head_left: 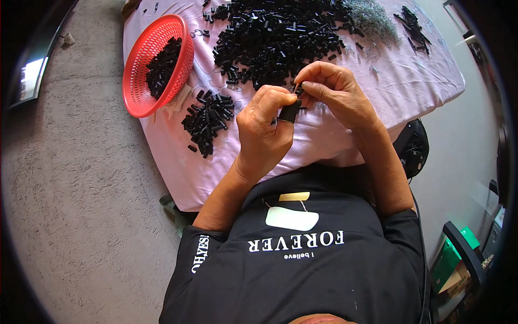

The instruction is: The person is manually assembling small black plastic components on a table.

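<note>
Both hands meet over the near side of the pink-covered table, fingertips almost touching. My left hand (264,121) is closed in a pinch on a small black part (298,93); a black sleeve (290,112) wraps one of its digits. From the other side, my right hand (337,94) pinches the same part between thumb and forefinger. Fingers hide most of it, so its exact kind cannot be made out. Just beyond the hands spreads a large heap of short black cylindrical pieces (270,40). A smaller pile of similar pieces (208,121) lies left of my left hand.
On the table's left edge, a red plastic basket (129,81) leans tilted with black pieces inside. Tiny silvery metal parts (372,21) are heaped at the far right, beside some thin black strips (414,29). A black bag (413,148) sits by the table's right side.
</note>
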